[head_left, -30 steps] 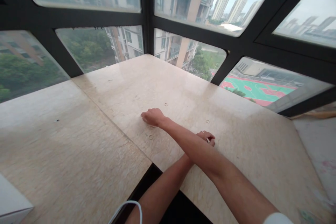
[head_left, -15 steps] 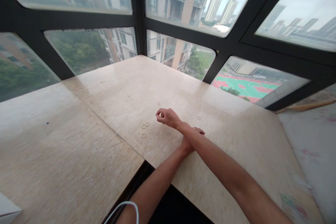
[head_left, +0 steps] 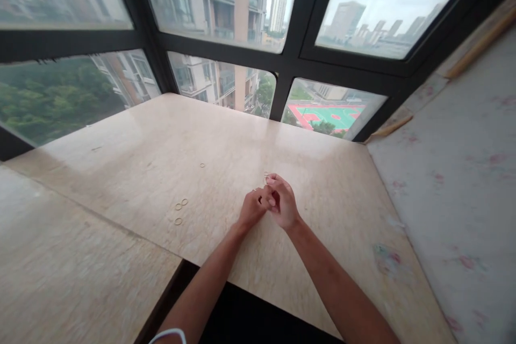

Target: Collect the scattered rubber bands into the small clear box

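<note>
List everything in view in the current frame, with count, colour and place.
Loose rings: four, gold; three clustered left of the hands, one farther back
Fingertip rings: at least one, pale; exact count unclear
Counter: one, beige; beneath the hands
Flat patch: one, multicoloured; right on counter
Cord: one, white; bottom left
Window frames: several, black; behind
Floral wall: one, white-pink; right
Buildings, trees: several, beige-grey, green; outside
Court: one, green-red; outside
Left hand, right hand: bare; centre
</note>
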`<state>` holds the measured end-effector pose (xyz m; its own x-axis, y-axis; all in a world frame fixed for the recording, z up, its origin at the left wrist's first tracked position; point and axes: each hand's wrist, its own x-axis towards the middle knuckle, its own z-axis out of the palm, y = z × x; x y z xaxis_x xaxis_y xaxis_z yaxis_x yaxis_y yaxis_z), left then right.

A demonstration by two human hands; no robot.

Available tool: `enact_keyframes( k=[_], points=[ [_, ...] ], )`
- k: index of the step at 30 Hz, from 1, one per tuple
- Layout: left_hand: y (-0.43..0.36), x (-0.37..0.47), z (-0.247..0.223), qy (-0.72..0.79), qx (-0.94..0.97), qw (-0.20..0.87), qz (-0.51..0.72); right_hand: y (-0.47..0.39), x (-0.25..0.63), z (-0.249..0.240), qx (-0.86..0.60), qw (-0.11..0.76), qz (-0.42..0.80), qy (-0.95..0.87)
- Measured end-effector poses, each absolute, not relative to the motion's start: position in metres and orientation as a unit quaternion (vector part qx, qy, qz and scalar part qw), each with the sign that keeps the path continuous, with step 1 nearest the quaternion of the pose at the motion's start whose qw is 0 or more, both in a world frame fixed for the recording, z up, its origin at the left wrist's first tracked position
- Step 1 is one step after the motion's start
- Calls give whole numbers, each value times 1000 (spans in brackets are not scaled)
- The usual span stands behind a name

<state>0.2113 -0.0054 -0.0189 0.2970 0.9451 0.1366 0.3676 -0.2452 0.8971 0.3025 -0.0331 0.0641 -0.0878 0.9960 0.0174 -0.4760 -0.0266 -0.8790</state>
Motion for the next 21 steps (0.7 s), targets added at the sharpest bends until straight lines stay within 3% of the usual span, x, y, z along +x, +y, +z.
enact_keyframes(
  k=[7,21],
  points=[
    [-4,215,-25,478,689,360,409,-71,347,60,-388,645,584,-304],
    [-5,217,-20,522,655,394,378,-137,423,47,-530,698,418,-239]
  ],
)
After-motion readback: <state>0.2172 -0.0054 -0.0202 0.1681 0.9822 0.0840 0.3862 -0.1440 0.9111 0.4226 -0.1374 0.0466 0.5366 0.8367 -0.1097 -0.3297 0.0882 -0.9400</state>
